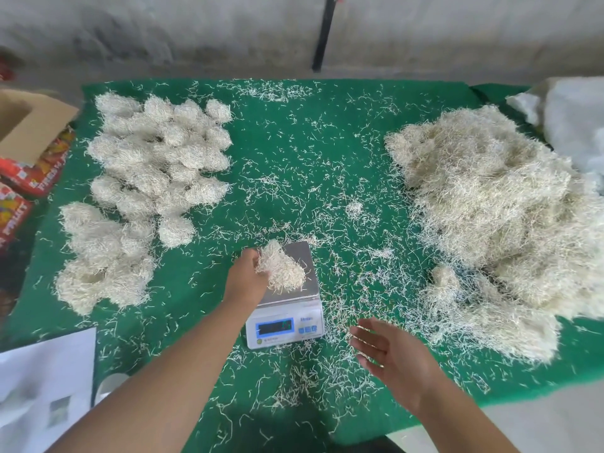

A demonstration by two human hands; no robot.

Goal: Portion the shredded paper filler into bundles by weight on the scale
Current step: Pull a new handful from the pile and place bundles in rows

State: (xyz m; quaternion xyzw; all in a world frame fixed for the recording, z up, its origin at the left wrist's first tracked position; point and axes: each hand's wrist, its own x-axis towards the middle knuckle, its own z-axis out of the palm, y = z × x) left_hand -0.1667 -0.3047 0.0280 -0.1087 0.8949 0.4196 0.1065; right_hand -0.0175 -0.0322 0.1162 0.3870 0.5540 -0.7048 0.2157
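Note:
A small white digital scale (287, 325) with a steel pan stands near the front middle of the green table. A cream bundle of shredded paper (282, 268) lies on the pan, and my left hand (248, 273) grips its left side. My right hand (389, 353) hovers open over the table, right of the scale, holding nothing. The big loose heap of shredded paper (496, 223) fills the right side. Several portioned bundles (153, 171) lie in rows on the left.
Loose paper strands litter the green cloth (294, 152). A cardboard box (29, 125) and red printed packets (32, 178) sit off the left edge. White sheets (45, 387) lie at the front left, and a white plastic bag (572, 125) lies at the far right.

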